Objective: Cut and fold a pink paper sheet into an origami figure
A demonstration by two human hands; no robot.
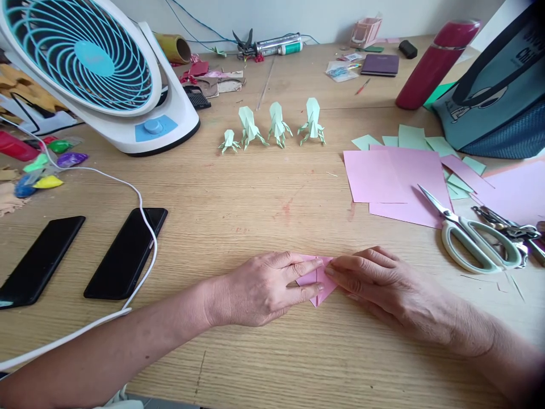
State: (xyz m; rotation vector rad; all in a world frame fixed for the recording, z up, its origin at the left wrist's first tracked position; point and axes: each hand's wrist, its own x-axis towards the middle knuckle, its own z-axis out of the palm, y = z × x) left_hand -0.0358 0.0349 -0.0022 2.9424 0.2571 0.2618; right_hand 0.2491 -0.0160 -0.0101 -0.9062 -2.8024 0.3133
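A small folded piece of pink paper lies on the table between my hands, with crease lines and a pointed lower end. My left hand rests on its left side, index and middle fingers stretched out and spread apart over it. From the right, my right hand pinches the paper's right edge, thumb and fingertips close together. Part of the paper is hidden under the fingers of both hands. Farther back stand several pale green folded-paper figures with legs, the rightmost figure among the taller ones.
White-handled scissors lie right of my right hand, beside pink sheets and green scraps. Two black phones and a white cable are at left. A fan, a red flask and a bag stand behind.
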